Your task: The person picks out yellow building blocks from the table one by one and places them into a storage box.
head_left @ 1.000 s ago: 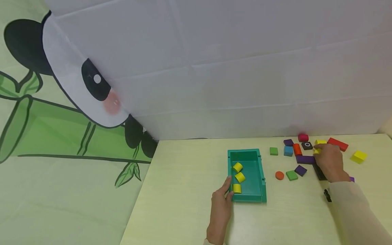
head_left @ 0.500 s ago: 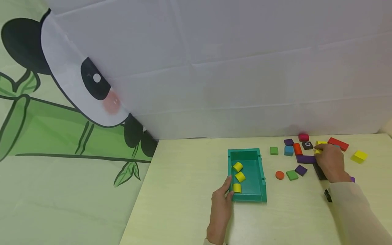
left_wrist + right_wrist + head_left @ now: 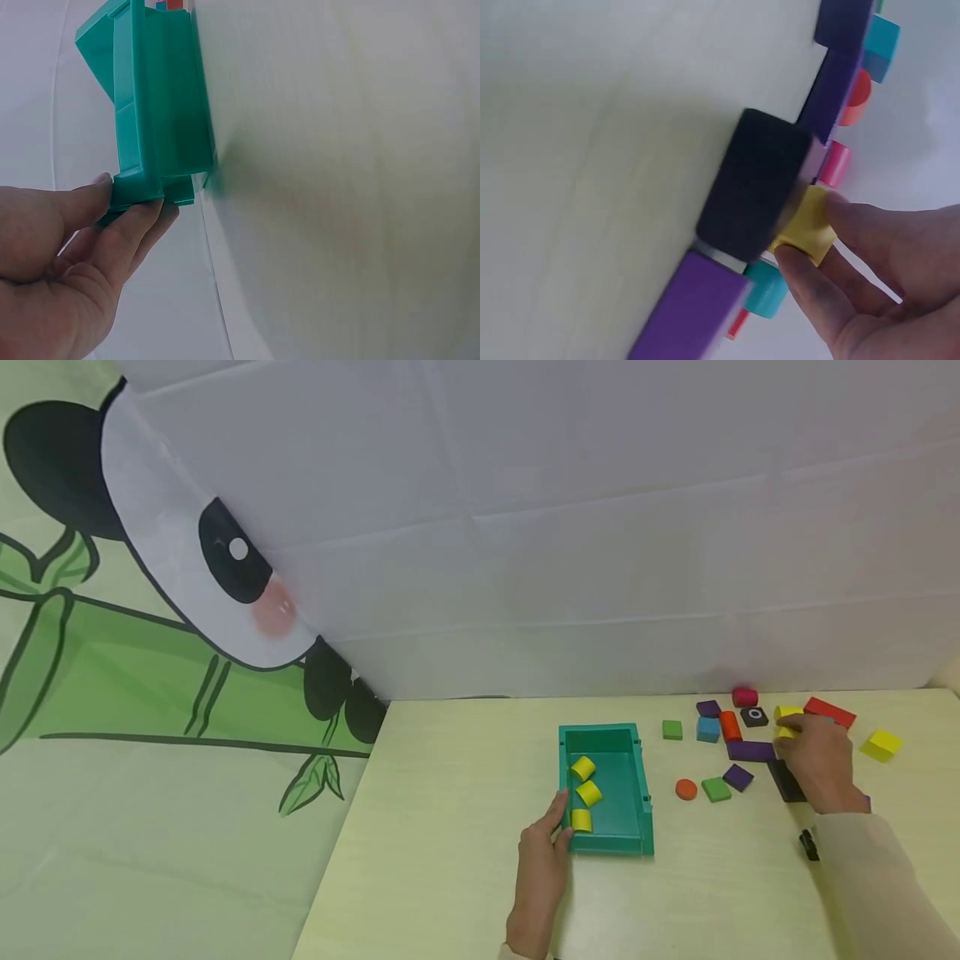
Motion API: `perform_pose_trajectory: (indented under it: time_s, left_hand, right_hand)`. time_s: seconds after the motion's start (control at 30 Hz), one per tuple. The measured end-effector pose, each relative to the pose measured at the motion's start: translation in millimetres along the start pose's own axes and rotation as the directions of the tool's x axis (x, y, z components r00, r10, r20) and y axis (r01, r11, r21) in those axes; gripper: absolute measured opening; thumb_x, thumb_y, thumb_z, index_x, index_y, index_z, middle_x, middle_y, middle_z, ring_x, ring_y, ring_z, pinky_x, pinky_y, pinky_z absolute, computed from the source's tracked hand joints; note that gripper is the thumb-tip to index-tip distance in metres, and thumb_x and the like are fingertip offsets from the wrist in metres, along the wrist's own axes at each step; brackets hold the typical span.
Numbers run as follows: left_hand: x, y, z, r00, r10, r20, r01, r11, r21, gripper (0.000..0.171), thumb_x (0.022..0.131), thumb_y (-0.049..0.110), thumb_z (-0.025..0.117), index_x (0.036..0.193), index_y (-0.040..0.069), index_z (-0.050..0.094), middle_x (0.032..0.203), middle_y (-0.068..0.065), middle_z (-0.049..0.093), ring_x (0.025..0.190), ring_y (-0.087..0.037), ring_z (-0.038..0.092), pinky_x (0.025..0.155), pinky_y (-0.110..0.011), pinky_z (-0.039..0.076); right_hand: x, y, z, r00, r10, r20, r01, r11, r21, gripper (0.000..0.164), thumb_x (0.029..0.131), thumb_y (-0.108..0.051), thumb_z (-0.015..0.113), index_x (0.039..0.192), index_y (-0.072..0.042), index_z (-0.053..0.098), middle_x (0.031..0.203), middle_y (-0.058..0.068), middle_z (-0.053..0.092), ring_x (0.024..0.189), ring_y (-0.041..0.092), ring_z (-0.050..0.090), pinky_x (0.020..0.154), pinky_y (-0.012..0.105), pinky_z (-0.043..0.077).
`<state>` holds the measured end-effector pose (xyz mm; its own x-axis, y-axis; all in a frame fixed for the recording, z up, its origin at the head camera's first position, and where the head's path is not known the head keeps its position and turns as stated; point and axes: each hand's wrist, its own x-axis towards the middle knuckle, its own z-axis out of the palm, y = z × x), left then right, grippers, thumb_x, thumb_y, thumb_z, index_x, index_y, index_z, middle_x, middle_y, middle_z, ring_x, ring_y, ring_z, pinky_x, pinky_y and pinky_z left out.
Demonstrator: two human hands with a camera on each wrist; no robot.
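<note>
My left hand (image 3: 542, 864) pinches the left wall of a teal plastic tray (image 3: 618, 785) near its front corner. In the left wrist view, thumb and fingers stand either side of the tray's edge. Inside the tray, along its left side, lie three short yellow cylinders (image 3: 588, 793). Over at the right, among scattered toy blocks, my right hand (image 3: 821, 766) reaches down and pinches a yellow block (image 3: 808, 223) between thumb and fingers. Another yellow piece (image 3: 788, 712) lies just behind it. Beside the pinched block is a long black block (image 3: 757, 184), partly under the hand in the head view.
Around the right hand lie a purple bar (image 3: 750, 751), an orange-red cylinder (image 3: 730, 726), a blue block (image 3: 707, 729), a red bar (image 3: 829, 712) and a yellow cube (image 3: 881, 744). An orange disc (image 3: 686, 789) and green squares (image 3: 716, 789) lie nearer the tray. A white cloth rises behind the table.
My right hand has shifted slightly to the right, and its fingertips stay at the yellow block. The left hand and the tray have held still.
</note>
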<state>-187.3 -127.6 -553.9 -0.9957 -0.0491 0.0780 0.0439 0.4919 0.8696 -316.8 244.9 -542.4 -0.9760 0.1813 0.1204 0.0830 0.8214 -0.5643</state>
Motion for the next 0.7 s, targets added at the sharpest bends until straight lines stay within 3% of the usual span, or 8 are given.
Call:
perform_pose_trajectory:
  time_s: [0.33, 0.53, 0.7]
  left_hand:
    - [-0.6, -0.2, -1.8, 1.0, 0.024, -0.009, -0.024, 1.0, 0.017, 0.058, 0.085, 0.001, 0.06, 0.135, 0.024, 0.041, 0.135, 0.007, 0.039, 0.119, -0.009, 0.036, 0.097, -0.035, 0.039]
    - [-0.6, 0.2, -4.4, 1.0, 0.014, -0.005, -0.014, 1.0, 0.009, 0.057, 0.086, 0.001, 0.059, 0.135, 0.025, 0.041, 0.135, 0.008, 0.039, 0.119, -0.008, 0.036, 0.098, -0.034, 0.038]
    - [-1.8, -0.1, -6.2, 1.0, 0.003, 0.0, -0.003, 1.0, 0.008, 0.058, 0.085, 0.002, 0.06, 0.135, 0.027, 0.04, 0.135, 0.009, 0.039, 0.118, -0.009, 0.036, 0.097, -0.034, 0.039]
  right_hand:
    - [-6, -20, -8, 0.997, -0.044, -0.068, 0.046, 0.998, 0.03, 0.029, 0.084, -0.002, 0.061, 0.111, 0.007, 0.057, 0.104, 0.032, 0.055, 0.09, 0.045, 0.047, 0.072, 0.057, 0.048]
    - [-10, -40, -11, 0.999, -0.017, -0.05, 0.021, 0.997, 0.07, 0.031, 0.085, -0.005, 0.062, 0.115, 0.005, 0.056, 0.108, 0.031, 0.055, 0.094, 0.045, 0.045, 0.076, 0.057, 0.046]
    - [-13, -51, -11, 0.997, -0.044, -0.068, 0.05, 0.995, 0.09, 0.031, 0.084, -0.006, 0.063, 0.112, 0.005, 0.057, 0.108, 0.03, 0.056, 0.089, 0.042, 0.048, 0.064, 0.047, 0.047]
